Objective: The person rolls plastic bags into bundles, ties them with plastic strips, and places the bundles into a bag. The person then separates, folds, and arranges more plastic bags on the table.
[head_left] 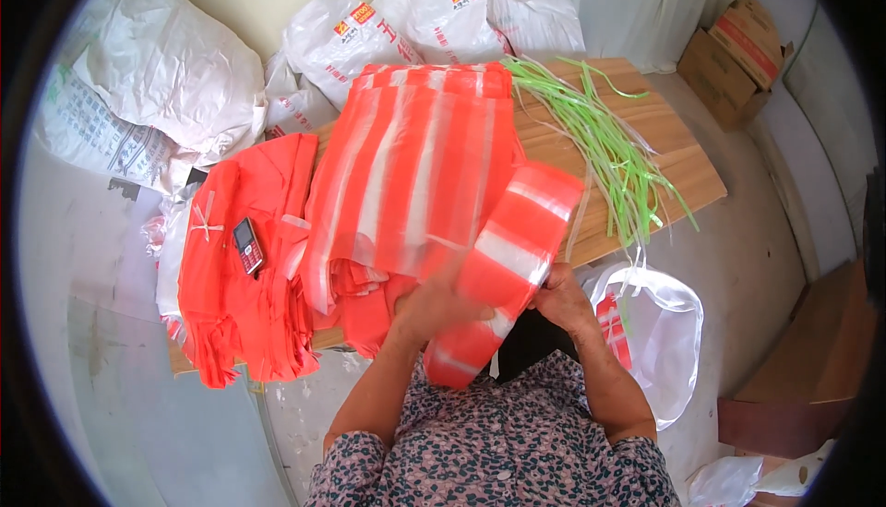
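**Folded striped bundle in both hands**

I see my left hand (434, 309) and right hand (563, 299) each grasping a folded red-and-white striped bag bundle (508, 267) at the bench's (683, 170) near edge, right of the phone (247, 246).

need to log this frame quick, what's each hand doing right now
Left hand: closed on the folded bundle of red-and-white striped bags.
Right hand: gripping the same bundle from the other side.

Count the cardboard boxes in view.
3: two stacked boxes, upper and lower, at top right; one at lower right. Others may be hidden.
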`<action>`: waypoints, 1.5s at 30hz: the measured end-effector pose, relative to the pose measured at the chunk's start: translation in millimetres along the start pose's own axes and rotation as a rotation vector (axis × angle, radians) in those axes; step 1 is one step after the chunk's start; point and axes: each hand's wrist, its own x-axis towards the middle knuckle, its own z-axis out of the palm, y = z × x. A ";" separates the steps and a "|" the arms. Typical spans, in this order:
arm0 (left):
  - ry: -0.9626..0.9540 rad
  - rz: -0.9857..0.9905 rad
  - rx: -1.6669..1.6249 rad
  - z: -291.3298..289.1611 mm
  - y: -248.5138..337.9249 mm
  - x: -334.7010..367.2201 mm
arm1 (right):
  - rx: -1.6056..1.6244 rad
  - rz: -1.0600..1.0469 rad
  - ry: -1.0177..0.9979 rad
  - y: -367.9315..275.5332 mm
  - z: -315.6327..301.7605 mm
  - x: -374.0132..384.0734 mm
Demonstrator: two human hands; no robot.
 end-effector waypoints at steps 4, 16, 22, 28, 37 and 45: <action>-0.050 0.011 0.026 -6.3 -7.0 16.7 | -0.289 -0.129 0.074 6.7 -17.7 -5.5; -0.111 -0.077 0.360 2.2 -29.1 24.2 | -0.144 0.000 -0.066 16.5 -37.3 -46.1; -0.008 0.147 0.779 9.1 -19.0 17.6 | -0.140 0.053 -0.019 14.7 -33.3 -62.4; 0.094 -0.081 0.655 12.5 10.3 8.5 | -0.133 0.089 0.036 8.5 -31.0 -64.9; 0.311 0.193 0.456 -2.0 -12.9 13.5 | -0.137 -0.131 0.124 -18.3 -17.8 -60.5; 0.366 0.327 0.286 -3.4 -17.1 31.2 | -0.124 -0.221 0.174 -26.5 -12.6 -58.2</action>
